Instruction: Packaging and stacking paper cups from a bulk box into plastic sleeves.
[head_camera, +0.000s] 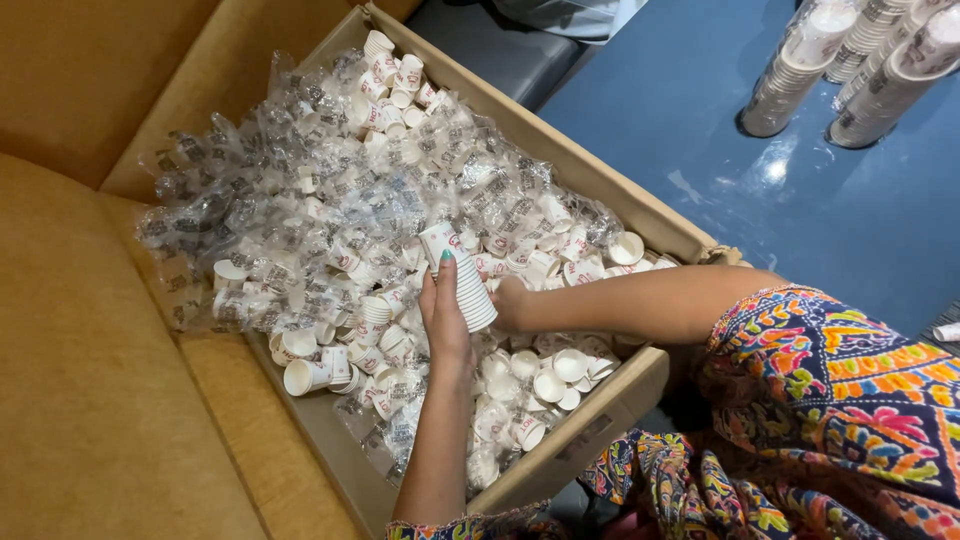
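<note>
Both of my hands hold a stack of paper cups over the cardboard box: left hand wraps its side, right hand closes at its bottom. Cups seem light and easy to squash, so I squeeze softly.

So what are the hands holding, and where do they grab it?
A nested stack of small paper cups. The left hand wraps the side of the stack; the right hand is at its lower end, its grip mostly hidden.

Both hands grip stack of paper cups over cardboard box.
</note>
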